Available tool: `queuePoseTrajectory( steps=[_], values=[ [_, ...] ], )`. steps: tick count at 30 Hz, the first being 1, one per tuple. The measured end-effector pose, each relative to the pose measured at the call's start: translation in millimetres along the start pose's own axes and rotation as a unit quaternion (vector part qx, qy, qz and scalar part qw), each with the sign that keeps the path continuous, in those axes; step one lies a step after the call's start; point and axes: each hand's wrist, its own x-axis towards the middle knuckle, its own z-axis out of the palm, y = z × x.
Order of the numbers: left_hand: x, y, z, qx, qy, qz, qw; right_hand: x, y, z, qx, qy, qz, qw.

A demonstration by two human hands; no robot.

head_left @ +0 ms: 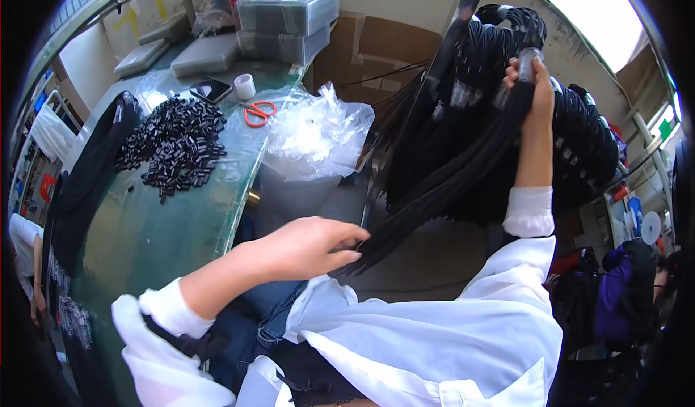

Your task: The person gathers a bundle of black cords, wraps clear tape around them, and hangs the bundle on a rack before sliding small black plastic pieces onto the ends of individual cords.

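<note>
A long bundle of thin black cords (pixel 456 179) slants from the upper right down toward the middle. My right hand (pixel 537 92) is raised and wrapped round its upper end, where a clear plastic band (pixel 531 58) circles the cords. At the lower end is my left hand (pixel 308 248), its fingers and thumb curled together on the cord tips; the fingers partly hide what lies between them. Behind the held bundle hang more black cord bundles (pixel 478 52) on a rack, several with clear bands.
On the green-topped table (pixel 145 240) at left lie a heap of small black tubes (pixel 177 143), orange-handled scissors (pixel 259 113), a white roll (pixel 245 86) and a phone (pixel 210 90). Crumpled clear plastic (pixel 318 132) overhangs its edge. Clear boxes (pixel 289 23) stand stacked behind. Another black bundle (pixel 79 183) lines the left edge.
</note>
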Motion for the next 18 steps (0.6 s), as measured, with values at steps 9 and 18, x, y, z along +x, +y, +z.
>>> queuePoseTrajectory(
  steps=[9,18],
  values=[
    [-108,-21,-3,-0.124,0.141,-0.112,0.976,-17,28,9,-0.550,0.019,-0.039,0.834],
    [-190,-32,26,-0.123,0.269,-0.178,0.939,-79,47,42,-0.745,0.101,-0.329,0.572]
  ],
)
